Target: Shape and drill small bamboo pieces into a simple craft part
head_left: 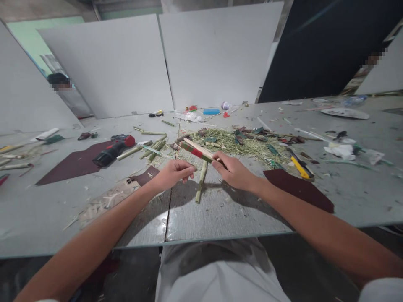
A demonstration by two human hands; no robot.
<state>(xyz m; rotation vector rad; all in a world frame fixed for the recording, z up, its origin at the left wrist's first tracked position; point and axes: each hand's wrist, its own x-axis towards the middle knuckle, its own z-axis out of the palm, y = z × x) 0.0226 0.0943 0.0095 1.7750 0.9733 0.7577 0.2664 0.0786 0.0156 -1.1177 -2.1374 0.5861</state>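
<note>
My right hand (231,170) is closed round a green bamboo stick (206,157) with a red band near its far end. A pale wooden strip (198,146) lies along the stick in the same grip, both slanting up to the left. My left hand (178,173) hovers just left of them, thumb and fingers pinched together; whatever is between the fingertips is too small to make out. Below the held stick, between my hands, a short green bamboo piece (199,188) rests on the grey table (201,226).
Green shavings (252,144) are heaped behind my hands. A black and red power tool (115,151) lies left on a dark sheet (74,165), near several cut bamboo pieces (155,151). A yellow cutter (299,167) lies right, beside another dark sheet (299,191). White panels (220,54) stand behind.
</note>
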